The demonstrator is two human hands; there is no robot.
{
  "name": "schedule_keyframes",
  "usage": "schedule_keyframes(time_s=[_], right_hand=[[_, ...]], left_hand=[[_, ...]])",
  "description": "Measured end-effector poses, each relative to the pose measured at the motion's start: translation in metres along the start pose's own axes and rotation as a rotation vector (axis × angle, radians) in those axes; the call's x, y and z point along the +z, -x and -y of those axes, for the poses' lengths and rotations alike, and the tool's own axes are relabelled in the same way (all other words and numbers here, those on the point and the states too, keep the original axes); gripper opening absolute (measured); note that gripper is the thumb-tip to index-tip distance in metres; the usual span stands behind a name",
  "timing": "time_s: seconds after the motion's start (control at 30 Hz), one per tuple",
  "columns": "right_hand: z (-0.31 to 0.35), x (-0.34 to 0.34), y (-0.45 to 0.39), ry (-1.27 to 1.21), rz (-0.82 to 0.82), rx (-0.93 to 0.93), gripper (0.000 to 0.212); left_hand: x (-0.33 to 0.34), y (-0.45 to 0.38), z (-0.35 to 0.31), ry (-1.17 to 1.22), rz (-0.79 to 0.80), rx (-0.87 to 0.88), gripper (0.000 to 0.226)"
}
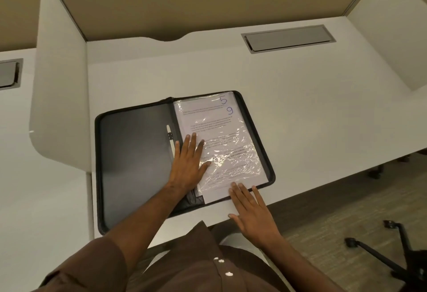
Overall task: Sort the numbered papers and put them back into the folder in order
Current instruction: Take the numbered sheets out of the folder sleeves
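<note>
Numbered papers (221, 143) lie in the right half of an open black zip folder (138, 164), under a crinkled clear plastic sleeve (233, 155). A handwritten 5 shows at the top right corner of a sheet peeking out behind, and a 9 sits just below it on the front sheet; the printed text is too blurred to read. The folder lies flat on the white worktop (300, 106), near its front edge, turned a little anticlockwise, with its dark left half bare. A white pen (171, 140) is held in a loop along the spine.

The left hand (188, 164) reaches forward from a brown-sleeved arm and lies palm down, its fingers straight and slightly spread. It rests across the spine, with the fingertips and thumb on the left edge of the sleeved papers and one finger beside the pen. It grips nothing.

The right hand (250, 213) is also flat and palm down, fingers straight and together, thumb out to the left. Its fingertips touch the near edge of the papers and the folder's lower rim, while the palm hangs past the worktop's front edge. It holds nothing.

A grey cable hatch (288, 38) is set into the worktop at the far right, well apart from the folder. White side dividers (62, 79) flank the worktop.
</note>
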State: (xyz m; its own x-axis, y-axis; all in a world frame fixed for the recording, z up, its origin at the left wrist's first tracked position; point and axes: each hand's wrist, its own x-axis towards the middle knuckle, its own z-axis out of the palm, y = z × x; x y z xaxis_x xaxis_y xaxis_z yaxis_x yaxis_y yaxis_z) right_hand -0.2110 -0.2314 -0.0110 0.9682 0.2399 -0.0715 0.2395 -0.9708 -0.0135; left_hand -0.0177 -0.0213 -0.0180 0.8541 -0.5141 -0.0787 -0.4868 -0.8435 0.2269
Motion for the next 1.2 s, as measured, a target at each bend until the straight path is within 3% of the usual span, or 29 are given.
schedule_keyframes(time_s=[0.1, 0.27, 0.33, 0.43, 0.7, 1.0, 1.2], right_hand=[[0.003, -0.010, 0.008, -0.200, -0.105, 0.093, 0.057], [0.005, -0.046, 0.002, -1.071, -0.428, 1.086, 0.017], [-0.004, -0.050, -0.004, -1.255, -0.439, 1.268, 0.014], [-0.015, -0.054, -0.014, -1.369, -0.416, 1.326, 0.014], [-0.020, -0.057, -0.038, -1.366, -0.389, 1.298, 0.013], [-0.021, -0.055, 0.024, -1.553, -0.321, 1.391, 0.018], [0.010, -0.046, 0.014, -1.724, -0.285, 1.384, 0.023]], left_hand=[[0.005, -0.001, 0.001, -0.033, 0.016, -0.006, 0.080], [0.007, -0.001, 0.001, -0.013, 0.003, -0.004, 0.080], [0.006, 0.000, 0.001, -0.010, 0.004, 0.001, 0.080], [0.005, 0.001, 0.001, 0.002, 0.007, 0.005, 0.082], [0.003, 0.002, 0.000, 0.065, -0.011, 0.012, 0.084], [0.003, 0.004, 0.000, 0.094, -0.041, 0.021, 0.081], [0.003, 0.005, 0.000, 0.081, -0.047, 0.024, 0.081]])
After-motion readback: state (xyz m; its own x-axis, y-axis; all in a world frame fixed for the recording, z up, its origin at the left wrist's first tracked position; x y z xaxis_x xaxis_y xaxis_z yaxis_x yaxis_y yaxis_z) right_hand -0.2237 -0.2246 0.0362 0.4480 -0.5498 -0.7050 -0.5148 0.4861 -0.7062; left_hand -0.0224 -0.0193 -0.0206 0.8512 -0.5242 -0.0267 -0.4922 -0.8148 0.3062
